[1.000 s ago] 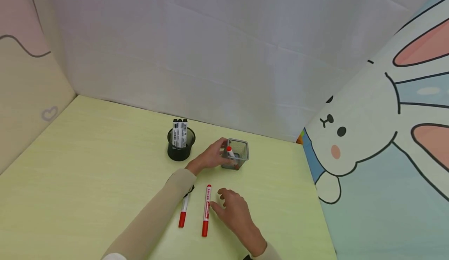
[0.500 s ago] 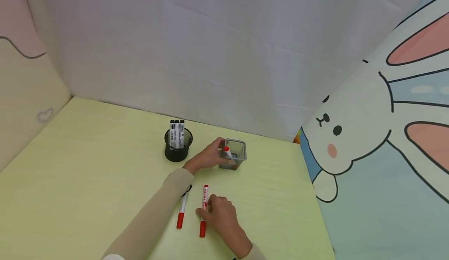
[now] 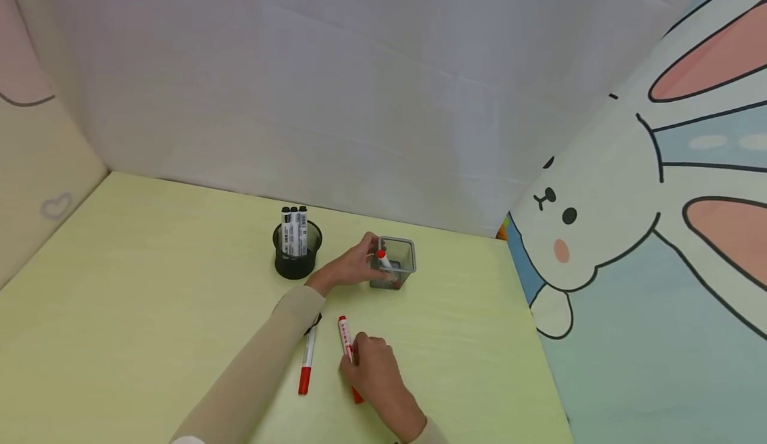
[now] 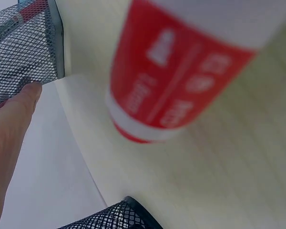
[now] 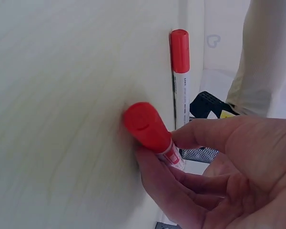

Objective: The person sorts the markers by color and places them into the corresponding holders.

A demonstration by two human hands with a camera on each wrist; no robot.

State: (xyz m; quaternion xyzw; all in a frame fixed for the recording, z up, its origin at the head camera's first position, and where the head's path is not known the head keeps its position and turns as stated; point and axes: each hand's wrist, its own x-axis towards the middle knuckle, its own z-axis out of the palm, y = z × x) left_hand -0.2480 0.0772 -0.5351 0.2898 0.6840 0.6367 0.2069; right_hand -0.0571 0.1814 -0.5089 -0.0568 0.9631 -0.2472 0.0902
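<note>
My left hand (image 3: 349, 268) grips the left side of a grey square mesh pen holder (image 3: 409, 257); a red-capped marker (image 3: 383, 258) stands leaning inside it. In the left wrist view, the thumb (image 4: 12, 126) lies against the mesh. My right hand (image 3: 379, 377) pinches a red-and-white marker (image 3: 345, 335) between thumb and fingers, low at the table. Its red cap (image 5: 150, 128) points toward the right wrist camera. A second red-capped marker (image 3: 305, 374) lies to its left, partly under the left wrist; its red-and-white end (image 4: 171, 71) looms close in the left wrist view.
A round black mesh pen cup (image 3: 293, 267) holding several black-capped markers stands left of the grey holder. The pale yellow table (image 3: 150, 284) meets a white wall (image 3: 311, 98) at the back. A rabbit-printed panel (image 3: 623, 277) borders the right side.
My right hand has moved left onto the nearer red marker and taken hold of it; the marker has turned slightly. The left hand stays on the grey holder. The head view has shifted a little.
</note>
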